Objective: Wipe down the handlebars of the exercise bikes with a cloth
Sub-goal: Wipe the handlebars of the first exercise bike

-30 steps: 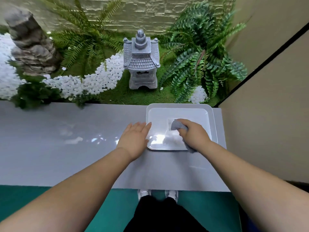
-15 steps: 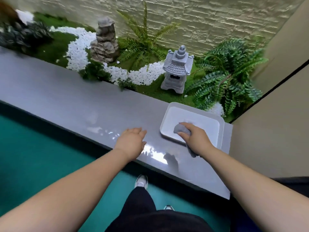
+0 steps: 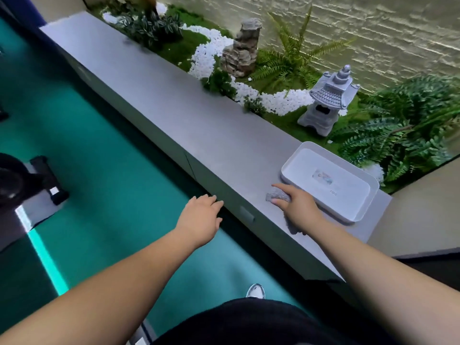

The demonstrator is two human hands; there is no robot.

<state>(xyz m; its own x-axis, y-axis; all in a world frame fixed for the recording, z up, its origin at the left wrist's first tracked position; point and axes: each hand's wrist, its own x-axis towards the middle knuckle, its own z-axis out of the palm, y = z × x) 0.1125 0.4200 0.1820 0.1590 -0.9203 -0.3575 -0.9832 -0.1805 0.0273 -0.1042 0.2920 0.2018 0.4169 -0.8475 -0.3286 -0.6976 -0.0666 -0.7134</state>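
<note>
Now both hands outstretched: right hand (image 3: 300, 210) clutching grey cloth (image 3: 277, 196) beside tray (image 3: 363, 215), left hand (image 3: 201, 217) relaxed, empty.

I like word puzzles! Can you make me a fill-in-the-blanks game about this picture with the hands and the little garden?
1. The right hand holds a crumpled grey ____.
2. The shallow white plastic tray on the long grey ledge has ____ lying in it except a small label.
3. The left hand hangs over the ____ floor, holding nothing.
4. The small grey stone pagoda lantern stands on green ____ beside white pebbles.

Missing words: cloth; nothing; teal; moss
</note>
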